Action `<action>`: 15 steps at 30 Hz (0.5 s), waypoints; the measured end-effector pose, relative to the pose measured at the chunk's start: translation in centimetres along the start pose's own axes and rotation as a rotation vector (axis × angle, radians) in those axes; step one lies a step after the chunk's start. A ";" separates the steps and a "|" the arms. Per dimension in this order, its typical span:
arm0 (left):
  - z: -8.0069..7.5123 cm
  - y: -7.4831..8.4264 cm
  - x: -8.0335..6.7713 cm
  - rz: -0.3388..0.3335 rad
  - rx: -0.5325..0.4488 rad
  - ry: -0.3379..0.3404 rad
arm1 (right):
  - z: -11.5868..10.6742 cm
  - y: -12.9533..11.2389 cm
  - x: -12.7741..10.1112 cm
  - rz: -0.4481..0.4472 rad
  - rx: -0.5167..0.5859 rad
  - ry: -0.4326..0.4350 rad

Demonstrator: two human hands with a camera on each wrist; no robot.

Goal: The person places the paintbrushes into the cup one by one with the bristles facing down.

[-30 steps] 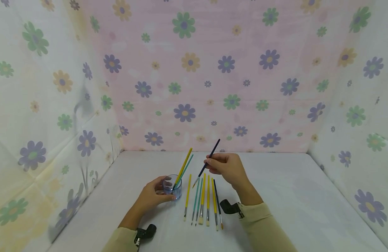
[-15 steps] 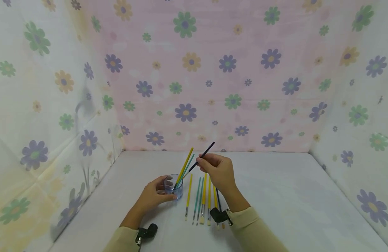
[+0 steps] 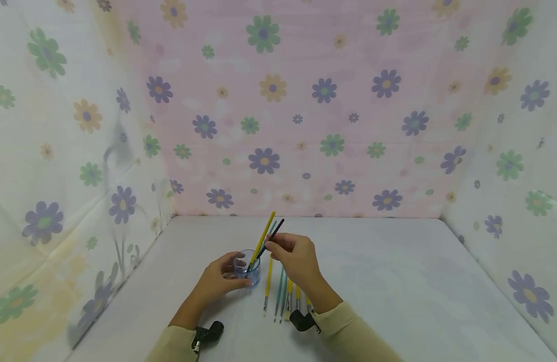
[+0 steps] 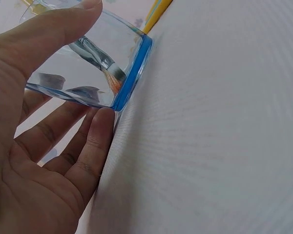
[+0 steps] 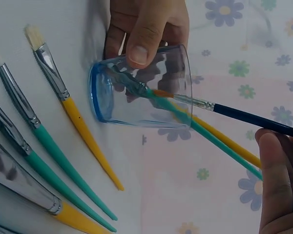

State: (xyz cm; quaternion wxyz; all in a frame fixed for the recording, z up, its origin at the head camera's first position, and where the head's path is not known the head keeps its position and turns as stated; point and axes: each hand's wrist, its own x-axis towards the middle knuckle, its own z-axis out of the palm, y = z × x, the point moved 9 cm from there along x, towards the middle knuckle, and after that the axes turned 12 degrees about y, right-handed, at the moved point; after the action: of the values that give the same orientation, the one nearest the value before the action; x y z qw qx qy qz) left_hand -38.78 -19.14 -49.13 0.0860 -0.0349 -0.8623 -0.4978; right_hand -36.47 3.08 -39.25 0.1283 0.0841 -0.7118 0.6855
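The right hand [image 3: 297, 260] hides the upper ends of the table's brushes [image 3: 278, 300].

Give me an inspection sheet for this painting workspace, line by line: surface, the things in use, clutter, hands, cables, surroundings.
Surface: white table, plain covering.
Things in use: clear glass cup with a blue base, holding a yellow brush and a teal brush; dark blue brush with its bristle tip just inside the cup's mouth.
Clutter: row of yellow and teal brushes lying beside the cup.
Hands: left hand grips the cup; right hand pinches the dark blue brush.
Cables: nothing seen.
Surroundings: flowered cloth walls on three sides.
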 end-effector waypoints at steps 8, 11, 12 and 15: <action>-0.1 0.1 0.0 -0.002 -0.018 0.000 | 1.0 1.5 -0.5 0.068 -0.031 -0.047; -0.1 0.1 -0.1 -0.007 -0.025 -0.001 | 1.4 2.0 -0.6 0.070 -0.033 -0.063; -0.1 0.0 -0.1 -0.010 -0.027 -0.002 | 1.6 2.2 -0.7 0.072 -0.033 -0.068; -0.1 0.0 -0.1 -0.009 -0.031 -0.007 | 1.8 2.6 -0.9 0.079 -0.037 -0.082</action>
State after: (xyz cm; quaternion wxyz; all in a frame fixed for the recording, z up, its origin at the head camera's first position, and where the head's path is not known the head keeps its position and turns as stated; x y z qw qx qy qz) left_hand -38.68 -19.21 -49.14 0.0800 -0.0342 -0.8550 -0.5113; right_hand -36.53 1.30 -42.01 0.0732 0.0817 -0.7316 0.6728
